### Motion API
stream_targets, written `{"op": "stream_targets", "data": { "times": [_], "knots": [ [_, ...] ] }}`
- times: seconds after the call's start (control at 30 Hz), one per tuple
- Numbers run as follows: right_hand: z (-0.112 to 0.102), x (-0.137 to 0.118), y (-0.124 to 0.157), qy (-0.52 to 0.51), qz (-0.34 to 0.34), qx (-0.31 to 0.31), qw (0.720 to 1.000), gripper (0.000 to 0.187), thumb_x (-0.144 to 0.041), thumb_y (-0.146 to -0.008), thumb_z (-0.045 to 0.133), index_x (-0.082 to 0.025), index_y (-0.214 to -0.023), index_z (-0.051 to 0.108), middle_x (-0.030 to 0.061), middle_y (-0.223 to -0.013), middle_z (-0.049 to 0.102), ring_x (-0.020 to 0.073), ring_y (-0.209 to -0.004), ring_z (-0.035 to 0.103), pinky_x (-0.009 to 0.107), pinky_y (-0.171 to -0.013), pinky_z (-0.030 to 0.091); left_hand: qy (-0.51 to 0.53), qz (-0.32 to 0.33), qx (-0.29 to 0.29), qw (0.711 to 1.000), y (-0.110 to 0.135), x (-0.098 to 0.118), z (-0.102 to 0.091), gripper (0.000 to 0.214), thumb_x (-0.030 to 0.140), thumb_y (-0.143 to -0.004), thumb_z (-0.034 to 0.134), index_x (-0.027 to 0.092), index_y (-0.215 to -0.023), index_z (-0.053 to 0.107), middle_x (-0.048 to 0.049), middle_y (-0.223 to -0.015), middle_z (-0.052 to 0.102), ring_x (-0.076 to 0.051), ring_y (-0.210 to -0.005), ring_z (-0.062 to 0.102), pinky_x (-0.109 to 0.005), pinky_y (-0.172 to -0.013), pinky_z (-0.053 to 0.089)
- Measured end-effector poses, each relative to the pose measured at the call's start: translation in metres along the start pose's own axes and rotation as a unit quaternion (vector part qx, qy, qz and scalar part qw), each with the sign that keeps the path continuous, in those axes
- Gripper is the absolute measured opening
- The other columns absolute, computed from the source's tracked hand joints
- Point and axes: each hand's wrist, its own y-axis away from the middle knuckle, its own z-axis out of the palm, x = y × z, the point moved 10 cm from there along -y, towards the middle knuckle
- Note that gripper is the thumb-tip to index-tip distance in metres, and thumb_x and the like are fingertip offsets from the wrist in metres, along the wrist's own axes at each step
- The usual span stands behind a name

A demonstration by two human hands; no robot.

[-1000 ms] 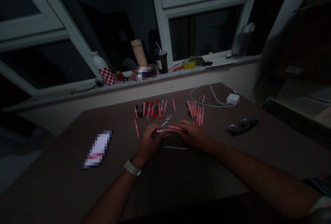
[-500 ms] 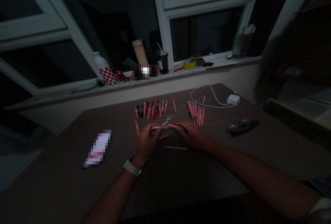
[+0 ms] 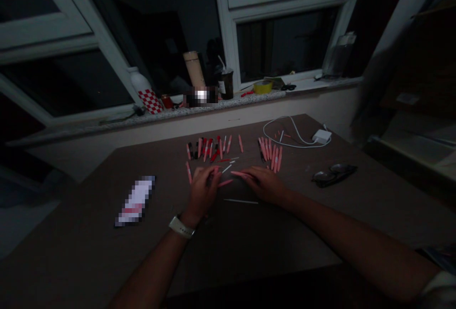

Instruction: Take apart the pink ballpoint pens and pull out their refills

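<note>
Pink pen barrel (image 3: 239, 174) now sits pinched at the fingertips of our right hand (image 3: 265, 184), and our hands have drawn apart since the earlier frame. Our left hand (image 3: 201, 192) curls narrowly beside a loose pink piece (image 3: 225, 183); we cannot tell whether it grips anything.

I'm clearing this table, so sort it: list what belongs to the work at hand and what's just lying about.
Work at hand: left hand, right hand, pink pens, white rod.

Lying about: charger, cable, glasses, blurred packet.
</note>
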Motion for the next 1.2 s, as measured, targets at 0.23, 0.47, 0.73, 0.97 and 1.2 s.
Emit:
{"op": "stream_targets", "data": {
  "times": [0.23,0.47,0.73,0.97,1.2],
  "knots": [
    [0.010,-0.007,0.003,0.039,-0.046,-0.030,0.998,0.032,-0.035,-0.102,0.045,-0.022,-0.119,0.069,0.0065,-0.098,0.072,0.0180,-0.089,0.064,0.028,-0.078,0.046,-0.003,0.084,-0.140,0.987,0.005,0.027,0.027,0.026,0.032,-0.102,0.044,0.023,-0.114,0.066,-0.0054,-0.098,0.064,-0.019,-0.095,0.057,-0.032,-0.084,0.046],
    [0.001,-0.002,0.001,0.049,-0.020,-0.001,0.999,0.033,-0.034,-0.103,0.043,-0.024,-0.122,0.068,0.0069,-0.101,0.073,0.0184,-0.092,0.064,0.029,-0.081,0.046,0.022,0.052,-0.145,0.988,0.006,0.023,0.027,0.030,0.034,-0.103,0.041,0.023,-0.117,0.065,-0.0059,-0.097,0.060,-0.018,-0.091,0.058,-0.030,-0.081,0.048],
    [0.009,-0.002,0.003,0.066,-0.046,-0.028,0.996,0.031,-0.033,-0.102,0.046,-0.023,-0.118,0.070,0.0074,-0.100,0.074,0.0186,-0.091,0.065,0.029,-0.080,0.046,-0.011,0.083,-0.148,0.985,0.007,0.020,0.031,0.028,0.033,-0.101,0.046,0.025,-0.120,0.065,-0.0059,-0.098,0.060,-0.019,-0.094,0.058,-0.030,-0.082,0.047],
    [0.017,-0.002,0.004,0.087,-0.059,-0.062,0.993,0.031,-0.035,-0.102,0.047,-0.024,-0.119,0.070,0.0073,-0.099,0.074,0.0193,-0.092,0.066,0.029,-0.080,0.046,-0.081,0.133,-0.191,0.969,0.011,0.027,0.040,0.027,0.031,-0.101,0.047,0.026,-0.121,0.064,-0.0065,-0.100,0.061,-0.020,-0.093,0.056,-0.032,-0.079,0.046],
    [0.026,0.000,0.007,0.050,-0.048,-0.089,0.994,0.032,-0.033,-0.103,0.044,-0.022,-0.119,0.069,0.0079,-0.101,0.075,0.0191,-0.091,0.069,0.029,-0.081,0.048,-0.082,0.151,-0.215,0.961,0.015,0.027,0.045,0.028,0.030,-0.102,0.044,0.024,-0.122,0.063,-0.0073,-0.102,0.062,-0.020,-0.092,0.057,-0.032,-0.079,0.046]
  ]
}}
